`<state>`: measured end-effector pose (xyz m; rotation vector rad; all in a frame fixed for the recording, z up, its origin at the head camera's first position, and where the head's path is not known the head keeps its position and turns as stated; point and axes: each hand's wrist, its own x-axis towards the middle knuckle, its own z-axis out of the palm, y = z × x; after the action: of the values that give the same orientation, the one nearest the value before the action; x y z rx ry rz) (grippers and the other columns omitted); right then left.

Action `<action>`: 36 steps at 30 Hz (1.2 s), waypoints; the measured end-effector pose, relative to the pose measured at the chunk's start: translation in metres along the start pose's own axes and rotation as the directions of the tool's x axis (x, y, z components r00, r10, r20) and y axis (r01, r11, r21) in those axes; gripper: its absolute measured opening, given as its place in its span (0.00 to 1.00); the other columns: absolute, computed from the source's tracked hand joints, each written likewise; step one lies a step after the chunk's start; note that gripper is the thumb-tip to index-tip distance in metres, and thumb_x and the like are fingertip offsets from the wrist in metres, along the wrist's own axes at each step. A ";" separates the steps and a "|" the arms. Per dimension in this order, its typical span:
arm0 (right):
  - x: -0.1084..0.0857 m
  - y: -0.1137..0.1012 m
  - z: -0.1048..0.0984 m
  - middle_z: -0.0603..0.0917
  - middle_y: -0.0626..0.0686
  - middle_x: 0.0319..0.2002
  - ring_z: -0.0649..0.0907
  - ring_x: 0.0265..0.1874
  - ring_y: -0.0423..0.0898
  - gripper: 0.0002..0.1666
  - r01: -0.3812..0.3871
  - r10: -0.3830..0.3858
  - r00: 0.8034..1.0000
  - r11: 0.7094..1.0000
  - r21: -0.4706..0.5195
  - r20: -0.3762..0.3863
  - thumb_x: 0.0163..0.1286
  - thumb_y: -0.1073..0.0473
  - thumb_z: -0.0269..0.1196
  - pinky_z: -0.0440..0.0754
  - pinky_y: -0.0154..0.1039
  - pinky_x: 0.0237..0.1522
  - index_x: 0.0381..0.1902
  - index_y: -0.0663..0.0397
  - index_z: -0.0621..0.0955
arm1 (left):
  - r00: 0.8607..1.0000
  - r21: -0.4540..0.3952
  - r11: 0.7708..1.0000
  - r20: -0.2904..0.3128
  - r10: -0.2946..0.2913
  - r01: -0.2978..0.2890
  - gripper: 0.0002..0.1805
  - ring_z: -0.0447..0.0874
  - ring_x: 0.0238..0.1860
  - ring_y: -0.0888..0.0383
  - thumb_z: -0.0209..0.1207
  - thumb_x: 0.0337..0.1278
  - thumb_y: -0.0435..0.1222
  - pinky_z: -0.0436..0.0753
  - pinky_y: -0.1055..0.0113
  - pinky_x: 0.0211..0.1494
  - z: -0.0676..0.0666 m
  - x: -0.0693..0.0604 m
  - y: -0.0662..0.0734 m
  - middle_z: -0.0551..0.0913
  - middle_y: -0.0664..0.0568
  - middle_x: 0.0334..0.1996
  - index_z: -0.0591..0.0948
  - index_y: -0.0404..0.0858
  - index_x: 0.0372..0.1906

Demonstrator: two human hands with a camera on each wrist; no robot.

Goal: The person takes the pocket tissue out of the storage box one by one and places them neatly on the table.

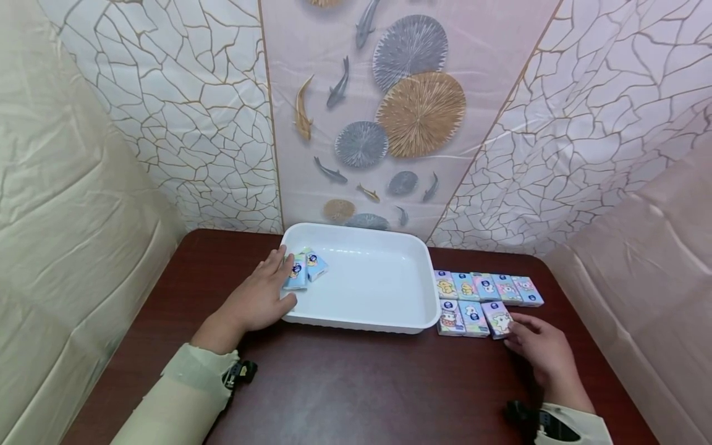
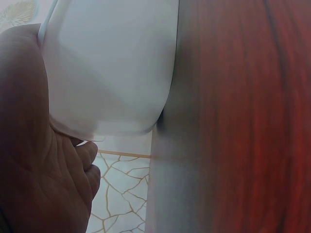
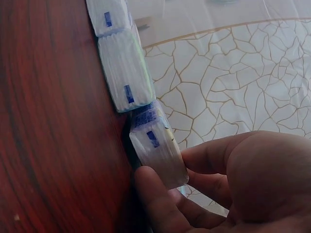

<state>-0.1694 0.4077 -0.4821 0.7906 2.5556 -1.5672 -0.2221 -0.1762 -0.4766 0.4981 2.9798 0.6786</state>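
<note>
My right hand [image 1: 545,349] pinches a small pocket tissue pack [image 1: 497,318] at the right end of the front row. In the right wrist view, thumb and fingers meet the near end of this pack [image 3: 158,153], which sits slightly askew from its neighbour [image 3: 127,70]. The left hand [image 1: 264,293] rests at the left side of a white tray [image 1: 378,324], fingers fairly straight at the rim, thumb over the front corner. Two blue tissue packs [image 1: 316,266] lie inside the tray by those fingers, one partly covered. The left wrist view shows the palm against the tray's outside [image 2: 112,73].
Right of the tray, a back row of several tissue packs [image 1: 486,287] lies behind two front-row packs [image 1: 473,318] and the held one. All stand on a dark red-brown table [image 1: 367,383]. Patterned cloth [image 1: 361,185] hangs behind, and pale padded panels [image 1: 656,247] flank the table.
</note>
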 end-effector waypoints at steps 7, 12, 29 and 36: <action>0.001 0.002 0.001 0.86 0.65 0.62 0.89 0.42 0.39 0.30 0.018 -0.018 1.000 0.999 -0.036 0.004 0.89 0.55 0.57 0.96 0.38 0.45 0.80 0.66 0.75 | 1.000 0.004 1.000 -0.010 0.009 -0.009 0.47 0.40 0.95 0.37 0.53 0.80 0.49 0.52 0.37 0.94 0.002 0.000 -0.002 0.40 0.43 0.95 0.51 0.37 0.93; 0.002 0.003 0.001 0.86 0.65 0.62 0.89 0.42 0.38 0.30 0.030 -0.030 1.000 0.998 -0.051 0.006 0.88 0.54 0.59 0.96 0.38 0.45 0.79 0.66 0.76 | 1.000 0.007 1.000 -0.014 0.010 -0.010 0.47 0.40 0.95 0.37 0.53 0.79 0.49 0.52 0.37 0.94 0.002 0.001 -0.003 0.40 0.43 0.95 0.51 0.37 0.93; 0.001 0.003 0.004 0.85 0.68 0.65 0.88 0.44 0.40 0.32 0.017 -0.019 1.000 0.995 -0.097 -0.022 0.87 0.51 0.61 0.95 0.36 0.43 0.77 0.66 0.78 | 1.000 0.003 1.000 -0.003 0.007 -0.007 0.47 0.38 0.95 0.38 0.52 0.80 0.50 0.51 0.36 0.94 0.002 0.000 -0.002 0.39 0.43 0.95 0.51 0.37 0.93; 0.002 0.005 0.005 0.84 0.68 0.65 0.88 0.43 0.41 0.31 0.016 -0.020 0.999 0.994 -0.111 -0.039 0.86 0.49 0.63 0.94 0.35 0.42 0.74 0.67 0.79 | 1.000 -0.003 1.000 -0.001 0.000 0.000 0.47 0.37 0.95 0.39 0.53 0.80 0.50 0.51 0.37 0.95 0.000 -0.001 0.000 0.39 0.43 0.95 0.51 0.37 0.93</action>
<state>-0.1707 0.4057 -0.4892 0.7971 2.6579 -1.4136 -0.2207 -0.1765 -0.4761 0.4984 2.9792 0.6829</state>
